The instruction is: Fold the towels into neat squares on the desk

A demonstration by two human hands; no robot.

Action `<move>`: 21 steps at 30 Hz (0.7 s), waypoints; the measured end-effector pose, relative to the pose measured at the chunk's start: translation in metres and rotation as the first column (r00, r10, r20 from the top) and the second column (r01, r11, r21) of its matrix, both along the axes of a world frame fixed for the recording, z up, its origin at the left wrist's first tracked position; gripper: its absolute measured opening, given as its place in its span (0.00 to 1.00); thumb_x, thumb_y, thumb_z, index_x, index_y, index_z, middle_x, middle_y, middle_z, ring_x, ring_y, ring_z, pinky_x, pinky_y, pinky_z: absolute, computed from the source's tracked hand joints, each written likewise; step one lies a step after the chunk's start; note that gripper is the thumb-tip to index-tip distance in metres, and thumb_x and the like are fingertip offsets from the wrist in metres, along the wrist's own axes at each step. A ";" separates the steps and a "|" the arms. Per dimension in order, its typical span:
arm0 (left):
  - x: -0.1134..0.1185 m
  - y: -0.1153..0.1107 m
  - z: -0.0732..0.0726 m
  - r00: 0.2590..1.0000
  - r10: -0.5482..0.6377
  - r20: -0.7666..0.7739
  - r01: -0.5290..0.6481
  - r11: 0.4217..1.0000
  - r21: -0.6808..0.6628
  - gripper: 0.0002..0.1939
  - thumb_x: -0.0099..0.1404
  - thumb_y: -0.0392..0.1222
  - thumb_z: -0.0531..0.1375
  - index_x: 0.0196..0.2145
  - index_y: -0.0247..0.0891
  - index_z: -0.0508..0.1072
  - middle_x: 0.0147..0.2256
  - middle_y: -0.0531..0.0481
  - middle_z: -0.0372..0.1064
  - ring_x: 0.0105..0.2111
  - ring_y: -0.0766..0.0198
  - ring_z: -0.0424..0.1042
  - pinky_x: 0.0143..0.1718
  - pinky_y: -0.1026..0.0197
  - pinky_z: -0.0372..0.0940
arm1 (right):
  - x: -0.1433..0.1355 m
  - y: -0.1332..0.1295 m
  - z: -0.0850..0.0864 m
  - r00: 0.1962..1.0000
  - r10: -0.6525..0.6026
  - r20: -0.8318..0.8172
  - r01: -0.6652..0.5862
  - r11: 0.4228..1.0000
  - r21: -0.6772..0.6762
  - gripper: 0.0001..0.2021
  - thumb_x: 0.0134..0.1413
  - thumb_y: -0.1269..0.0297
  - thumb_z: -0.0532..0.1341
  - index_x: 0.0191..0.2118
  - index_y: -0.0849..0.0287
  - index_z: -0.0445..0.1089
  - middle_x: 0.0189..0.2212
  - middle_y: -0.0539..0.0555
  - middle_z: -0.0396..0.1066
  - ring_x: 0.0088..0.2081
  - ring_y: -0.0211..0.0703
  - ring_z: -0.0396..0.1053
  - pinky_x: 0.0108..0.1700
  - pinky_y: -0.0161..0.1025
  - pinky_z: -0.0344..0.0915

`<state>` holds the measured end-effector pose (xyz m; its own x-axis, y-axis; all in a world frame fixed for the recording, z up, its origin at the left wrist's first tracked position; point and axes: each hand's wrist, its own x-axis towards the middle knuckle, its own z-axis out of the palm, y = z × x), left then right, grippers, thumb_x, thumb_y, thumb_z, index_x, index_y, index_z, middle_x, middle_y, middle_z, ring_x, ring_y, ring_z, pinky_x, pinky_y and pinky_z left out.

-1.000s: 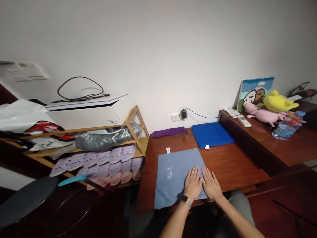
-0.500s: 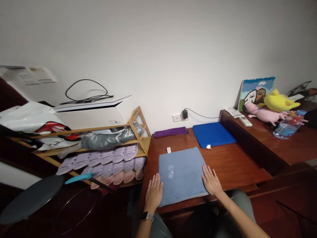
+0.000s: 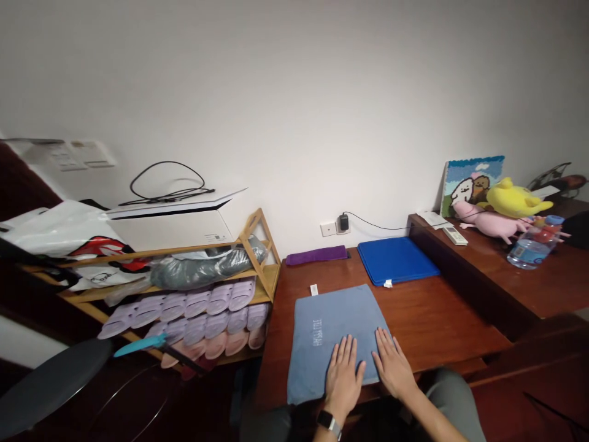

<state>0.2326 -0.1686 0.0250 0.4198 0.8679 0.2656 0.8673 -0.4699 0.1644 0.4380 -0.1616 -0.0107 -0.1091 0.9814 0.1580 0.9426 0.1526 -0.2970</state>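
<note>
A grey-blue square cushion cover (image 3: 308, 362) with white lettering lies flat on the brown wooden table (image 3: 455, 319), its white tag sticking out at the far edge. My left hand (image 3: 344, 374) rests palm down on the cover's near middle, fingers stretched out. On the cover's right edge lies my right hand (image 3: 393, 363), also flat with straight fingers. Neither hand grips anything. Farther back on the table are a bright blue square pad (image 3: 398, 261) with a white tag and a folded purple cloth (image 3: 316, 255).
To the left, a wooden rack (image 3: 271, 276) holds several lilac and pink slippers (image 3: 197, 302) and a white box (image 3: 170, 230). A raised desk at right bears a water bottle (image 3: 529, 252), a pink plush toy (image 3: 492, 224), a yellow plush toy (image 3: 515, 197) and a remote (image 3: 455, 236).
My left hand has moved right, from the cover's left edge onto its near middle. My right hand stays on the right edge. The view has tilted up slightly.
</note>
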 end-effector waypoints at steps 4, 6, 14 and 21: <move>-0.072 -0.013 -0.018 0.991 0.133 -0.020 -0.130 0.986 0.107 0.34 0.77 0.52 0.50 0.75 0.44 0.48 0.71 0.45 0.55 0.70 0.51 0.58 0.68 0.42 0.62 | 0.004 -0.001 -0.001 1.000 0.006 0.000 -0.006 1.000 -0.007 0.33 0.74 0.48 0.42 0.75 0.59 0.52 0.74 0.56 0.49 0.75 0.50 0.47 0.74 0.55 0.47; -0.115 -0.024 -0.026 0.972 0.233 -0.006 -0.228 0.958 0.174 0.36 0.77 0.51 0.51 0.76 0.44 0.44 0.71 0.44 0.57 0.69 0.50 0.61 0.65 0.41 0.66 | 0.008 -0.001 -0.001 1.000 0.006 -0.004 -0.006 1.000 0.006 0.33 0.73 0.47 0.42 0.75 0.58 0.52 0.74 0.56 0.50 0.74 0.52 0.48 0.74 0.56 0.48; -0.181 -0.067 -0.034 0.979 0.199 0.052 -0.204 0.973 0.110 0.37 0.72 0.47 0.57 0.74 0.57 0.51 0.69 0.54 0.60 0.65 0.50 0.66 0.61 0.44 0.71 | 0.046 -0.030 0.008 0.995 0.092 -0.049 -0.088 0.993 0.082 0.31 0.72 0.47 0.49 0.75 0.47 0.52 0.73 0.51 0.54 0.72 0.53 0.54 0.72 0.57 0.56; -0.193 -0.080 -0.031 0.990 0.057 0.131 -0.095 0.947 0.308 0.26 0.73 0.34 0.50 0.55 0.61 0.79 0.46 0.58 0.83 0.45 0.60 0.83 0.48 0.61 0.79 | 0.082 -0.061 0.018 0.938 0.332 -0.100 -0.329 0.943 0.051 0.24 0.69 0.60 0.56 0.67 0.35 0.66 0.62 0.48 0.73 0.62 0.50 0.70 0.64 0.48 0.68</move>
<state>0.0395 -0.2488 -0.0058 0.3049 0.7613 0.5723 0.8854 -0.4479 0.1241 0.5201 -0.2228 0.0073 -0.4074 0.8869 0.2179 0.8007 0.4616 -0.3818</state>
